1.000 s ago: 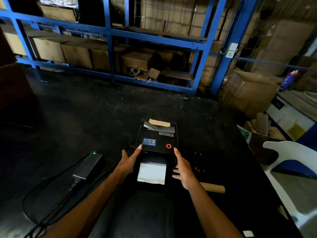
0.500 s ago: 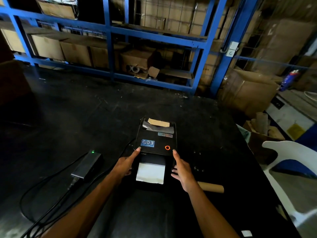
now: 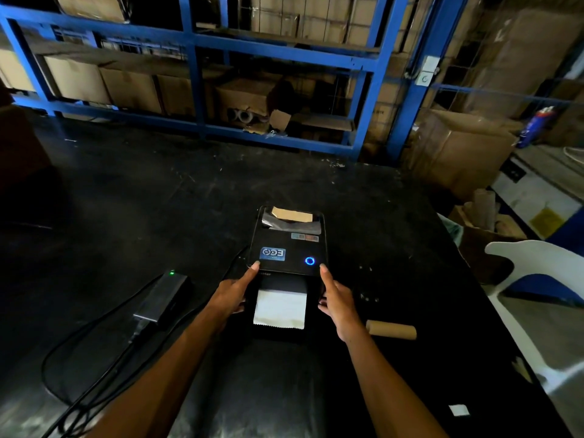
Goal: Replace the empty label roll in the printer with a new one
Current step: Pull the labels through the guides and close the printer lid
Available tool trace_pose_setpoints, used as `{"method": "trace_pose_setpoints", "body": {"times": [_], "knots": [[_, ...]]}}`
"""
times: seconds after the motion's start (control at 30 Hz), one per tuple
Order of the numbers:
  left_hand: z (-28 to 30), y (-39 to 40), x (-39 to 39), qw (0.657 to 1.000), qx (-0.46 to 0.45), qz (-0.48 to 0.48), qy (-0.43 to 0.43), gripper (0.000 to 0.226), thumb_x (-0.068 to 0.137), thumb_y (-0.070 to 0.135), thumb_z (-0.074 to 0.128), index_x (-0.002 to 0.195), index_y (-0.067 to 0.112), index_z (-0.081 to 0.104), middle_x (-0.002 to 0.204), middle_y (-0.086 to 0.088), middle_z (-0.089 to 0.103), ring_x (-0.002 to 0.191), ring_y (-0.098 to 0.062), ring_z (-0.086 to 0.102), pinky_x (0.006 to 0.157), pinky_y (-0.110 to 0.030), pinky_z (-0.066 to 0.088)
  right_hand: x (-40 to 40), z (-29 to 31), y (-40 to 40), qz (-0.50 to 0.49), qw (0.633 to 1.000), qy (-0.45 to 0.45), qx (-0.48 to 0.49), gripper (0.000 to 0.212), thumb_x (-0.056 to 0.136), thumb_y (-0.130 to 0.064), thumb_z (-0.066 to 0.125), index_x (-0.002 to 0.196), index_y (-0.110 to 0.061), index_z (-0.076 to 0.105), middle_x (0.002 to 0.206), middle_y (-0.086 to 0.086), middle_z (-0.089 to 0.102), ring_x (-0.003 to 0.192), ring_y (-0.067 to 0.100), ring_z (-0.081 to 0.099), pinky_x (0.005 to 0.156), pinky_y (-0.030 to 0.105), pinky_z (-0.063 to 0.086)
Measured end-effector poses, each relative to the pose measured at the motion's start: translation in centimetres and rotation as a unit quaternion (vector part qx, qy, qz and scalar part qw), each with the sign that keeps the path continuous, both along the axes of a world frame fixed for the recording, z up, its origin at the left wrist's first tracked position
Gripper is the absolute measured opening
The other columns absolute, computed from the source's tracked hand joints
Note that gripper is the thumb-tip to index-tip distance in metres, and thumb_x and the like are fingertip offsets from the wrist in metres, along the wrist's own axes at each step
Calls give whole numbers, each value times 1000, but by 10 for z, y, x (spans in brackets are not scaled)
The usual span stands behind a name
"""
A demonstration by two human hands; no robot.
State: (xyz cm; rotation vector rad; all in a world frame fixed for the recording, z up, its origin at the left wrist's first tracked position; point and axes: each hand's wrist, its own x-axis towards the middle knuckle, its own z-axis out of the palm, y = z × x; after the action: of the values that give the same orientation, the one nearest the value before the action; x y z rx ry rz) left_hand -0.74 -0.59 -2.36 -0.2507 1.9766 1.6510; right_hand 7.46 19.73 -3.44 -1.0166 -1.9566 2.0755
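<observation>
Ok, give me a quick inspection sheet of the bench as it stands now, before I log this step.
Surface: black table, scuffed, small white scrap near its right front.
Job's things: label printer lid down, ring light blue; white label paper hanging out of the front slot; bare cardboard core lying to the printer's right.
Clutter: brown card and crumpled wrap on the printer's rear.
Grippers: left hand and right hand flank the printer, index fingertips on the lid's front corners.
Cables: power adapter, green light on, leads trailing left.
Surroundings: blue racking with cartons, white plastic chair at right.
</observation>
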Motion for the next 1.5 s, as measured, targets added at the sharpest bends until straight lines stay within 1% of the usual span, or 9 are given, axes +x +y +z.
{"method": "trace_pose_setpoints", "body": {"times": [0.1, 0.2, 0.27, 0.43, 0.57, 1.03, 1.23, 1.4, 1.5], "knots": [[-2, 0, 2, 1000, -3, -2, 5, 94, 67, 74, 60, 132, 8, 49, 136, -16, 53, 114, -32, 55, 95, -45, 49, 0, 0, -1, -4, 1000, 0, 2, 29, 82, -62, 55, 78, -34, 55, 94, -6, 58, 87, 13, 57, 81, 35, 49], [-2, 0, 3, 1000, -2, -3, 11, 97, 62, 78, 60, 130, 9, 51, 133, -15, 55, 111, -30, 56, 93, -44, 50, -1, 1, 0, -5, 1000, -1, -8, 46, 82, -61, 55, 105, -22, 61, 90, -8, 53, 92, 15, 55, 84, 37, 50], [-1, 0, 3, 1000, -3, -2, 13, 100, 60, 79, 60, 130, 9, 51, 133, -15, 55, 110, -30, 56, 93, -45, 50, -1, 2, 0, -7, 1000, -4, -8, 61, 83, -61, 55, 124, -16, 56, 98, -5, 54, 100, 17, 51, 86, 39, 50], [1, 0, 3, 1000, -5, 5, 1, 104, 59, 78, 61, 133, 7, 47, 136, -18, 52, 116, -34, 55, 96, -48, 49, 1, 4, -3, -16, 1000, 6, -19, 66, 83, -60, 56, 133, -17, 51, 128, 5, 51, 118, 26, 50, 85, 38, 49], [2, 1, 4, 1000, -2, 3, 0, 99, 62, 77, 61, 132, 7, 49, 137, -18, 52, 117, -35, 55, 97, -47, 48, 1, 5, -3, -17, 999, 12, -28, 64, 84, -59, 57, 135, -21, 49, 143, 8, 45, 129, 28, 44, 92, 42, 47], [4, 0, -1, 999, -11, -6, -33, 91, 69, 74, 60, 133, 11, 47, 131, -14, 55, 114, -30, 54, 91, -44, 48, 1, 7, -1, -13, 999, 6, -49, 64, 84, -57, 58, 135, -20, 49, 144, 9, 45, 131, 28, 44, 100, 46, 47], [2, 0, 2, 1000, 14, -4, -19, 50, 64, 75, 62, 79, 28, 55, 86, 4, 62, 85, -16, 59, 81, -40, 49, 2, 6, 1, -6, 999, 5, -50, 63, 83, -58, 58, 132, -20, 52, 140, 9, 50, 127, 27, 48, 100, 45, 48], [0, -1, 1, 1000, 16, -11, -15, 49, 68, 74, 60, 83, 27, 54, 89, 4, 62, 87, -17, 59, 84, -39, 49, 2, 7, 0, -12, 999, 1, -50, 63, 82, -59, 59, 131, -21, 52, 141, 9, 47, 127, 29, 47, 97, 44, 48], [1, 0, -1, 1000, 11, -19, -16, 60, 73, 71, 57, 107, 22, 53, 94, 1, 58, 89, -19, 56, 91, -43, 47, 1, 8, -1, -17, 999, 4, -50, 65, 82, -59, 59, 133, -20, 50, 143, 9, 46, 128, 29, 46, 98, 45, 48]]}}
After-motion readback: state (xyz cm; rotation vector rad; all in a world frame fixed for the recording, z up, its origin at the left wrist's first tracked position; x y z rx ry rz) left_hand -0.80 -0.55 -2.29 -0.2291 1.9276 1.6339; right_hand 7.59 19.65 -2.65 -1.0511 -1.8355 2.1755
